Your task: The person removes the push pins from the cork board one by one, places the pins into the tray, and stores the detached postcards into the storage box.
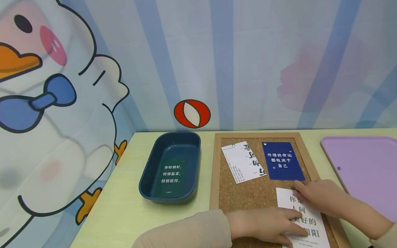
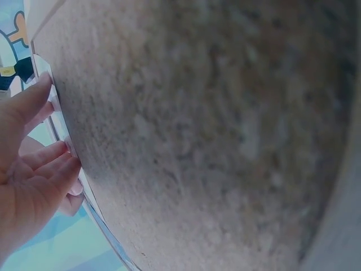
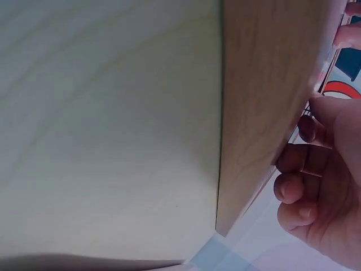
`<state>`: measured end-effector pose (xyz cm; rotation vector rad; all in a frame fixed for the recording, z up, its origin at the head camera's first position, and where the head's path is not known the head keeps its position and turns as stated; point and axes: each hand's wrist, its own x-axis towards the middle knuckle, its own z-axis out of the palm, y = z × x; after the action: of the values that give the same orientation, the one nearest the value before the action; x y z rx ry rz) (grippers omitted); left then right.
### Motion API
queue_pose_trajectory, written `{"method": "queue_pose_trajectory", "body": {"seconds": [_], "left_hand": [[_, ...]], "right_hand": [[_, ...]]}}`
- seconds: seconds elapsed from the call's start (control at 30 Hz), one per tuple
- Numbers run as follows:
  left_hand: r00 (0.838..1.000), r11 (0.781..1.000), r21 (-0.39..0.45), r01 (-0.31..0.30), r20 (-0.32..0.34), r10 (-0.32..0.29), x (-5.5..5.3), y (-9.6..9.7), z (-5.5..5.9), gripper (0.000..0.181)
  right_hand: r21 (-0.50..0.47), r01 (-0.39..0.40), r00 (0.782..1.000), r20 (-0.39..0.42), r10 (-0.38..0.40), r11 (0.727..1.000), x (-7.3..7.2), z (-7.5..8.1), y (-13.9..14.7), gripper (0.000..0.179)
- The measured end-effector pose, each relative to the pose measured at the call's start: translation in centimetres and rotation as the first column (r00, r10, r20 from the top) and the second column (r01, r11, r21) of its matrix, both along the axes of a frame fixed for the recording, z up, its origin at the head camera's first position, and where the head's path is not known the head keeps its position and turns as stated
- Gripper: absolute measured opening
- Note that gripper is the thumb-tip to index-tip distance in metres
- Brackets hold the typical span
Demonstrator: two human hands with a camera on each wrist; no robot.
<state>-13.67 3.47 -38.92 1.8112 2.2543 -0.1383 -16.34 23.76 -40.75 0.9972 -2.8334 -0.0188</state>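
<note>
- Resting on a white card (image 1: 310, 225), the left hand (image 1: 273, 224) has its fingers extended and spread; it presses and does not grasp.
- The white card lies on the lower right part of the cork board (image 1: 242, 196), upright to it, its black Chinese text partly covered by both hands.
- The right hand (image 1: 321, 196) reaches over the board's right edge to the card's top right corner. Its outer fingers look bent in the right wrist view, but whether its fingertips pinch anything cannot be told.
- A navy card (image 1: 280, 162) with white text is on the board's upper right, just above the right hand's fingertips, with a small round pin at its top left corner.
- A tilted white card (image 1: 242, 163) is on the board's upper left, likewise pinned at its top left corner.
- Left of the board stands a dark blue tub (image 1: 194, 165), apart from it; a green card (image 1: 172, 174) with white text lies inside.
- Right of the board lies a lilac tray (image 1: 369, 165), with a small dark item (image 1: 338, 168) near its left edge.
- Behind the board hangs a blue striped backdrop (image 1: 254, 69).
</note>
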Motion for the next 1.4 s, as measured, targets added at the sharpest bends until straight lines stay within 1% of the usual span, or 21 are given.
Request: {"method": "queue_pose_trajectory", "body": {"seconds": [0.13,0.2,0.27,0.33,0.43,0.63,0.77,0.87,1.0,1.2,1.3,1.4], "left_hand": [[1.000,1.000,0.003,0.001,0.004,-0.001,0.0,0.0,0.0,0.050],[1.000,1.000,0.004,0.003,-0.002,-0.003,0.0,0.0,0.0,0.050],[1.000,1.000,0.004,0.005,-0.013,-0.005,0.0,0.0,0.0,0.050],[1.000,1.000,0.004,0.005,-0.018,-0.005,0.0,0.0,0.1,0.050],[1.000,1.000,0.005,0.003,-0.014,-0.003,0.0,0.0,0.1,0.050],[1.000,1.000,0.004,0.010,-0.024,-0.010,0.0,0.1,0.1,0.050],[1.000,1.000,0.010,0.008,-0.007,-0.008,-0.2,0.1,0.1,0.050],[1.000,1.000,0.014,0.000,0.012,-0.001,-0.2,0.0,0.1,0.051],[1.000,1.000,0.013,-0.001,0.005,0.001,-0.2,0.0,0.1,0.051],[1.000,1.000,0.005,0.006,-0.017,-0.005,0.1,0.0,0.0,0.050],[1.000,1.000,-0.001,0.002,-0.019,-0.002,0.1,0.0,0.1,0.050],[1.000,1.000,0.002,0.000,-0.014,0.000,0.1,-0.1,0.2,0.050]], "right_hand": [[-0.003,-0.024,0.999,-0.031,0.024,1.000,-0.2,-0.3,0.1,0.018],[0.010,-0.043,0.998,-0.045,0.044,0.999,-0.4,-0.3,0.1,0.016],[0.032,-0.055,0.998,-0.040,0.056,0.998,-0.5,-0.2,0.0,0.016],[0.057,-0.062,0.998,-0.019,0.064,0.996,-0.7,-0.1,-0.1,0.016],[0.078,-0.056,0.998,0.021,0.055,0.995,-0.8,0.1,-0.3,0.016],[0.038,-0.015,0.998,0.056,0.013,0.999,-0.6,0.7,-0.1,0.013],[0.029,0.015,0.996,0.090,-0.017,0.999,-0.4,0.8,0.3,0.017],[0.004,0.002,0.995,0.102,-0.002,1.000,-0.6,0.8,0.6,0.017],[-0.049,-0.052,0.996,0.073,0.055,0.997,-0.8,0.4,0.8,0.018],[-0.095,-0.114,0.993,0.006,0.115,0.989,-0.8,-0.1,1.0,0.021],[-0.125,-0.161,0.986,-0.062,0.154,0.979,-0.9,-0.2,1.0,0.020],[-0.163,-0.204,0.977,-0.092,0.191,0.965,-1.1,-0.2,0.9,0.020]]}}
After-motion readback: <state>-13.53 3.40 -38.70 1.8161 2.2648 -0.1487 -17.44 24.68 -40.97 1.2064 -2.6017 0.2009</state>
